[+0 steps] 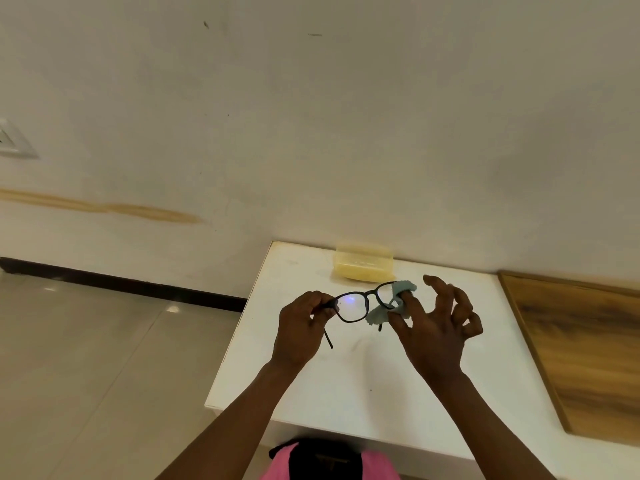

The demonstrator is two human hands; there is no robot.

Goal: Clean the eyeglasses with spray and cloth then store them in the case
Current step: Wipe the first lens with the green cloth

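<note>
Matt white table (346, 393) (smooth), wood-grain board (581, 348), soft cloth (381, 311).

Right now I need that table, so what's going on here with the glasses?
A person is cleaning glasses above the white table. The left hand grips the frame at one end. The right hand pinches a small cloth around the other lens, its other fingers spread. A yellowish case lies at the table's far edge by the wall, with the glasses not yet in it. No spray bottle is in view.
</note>
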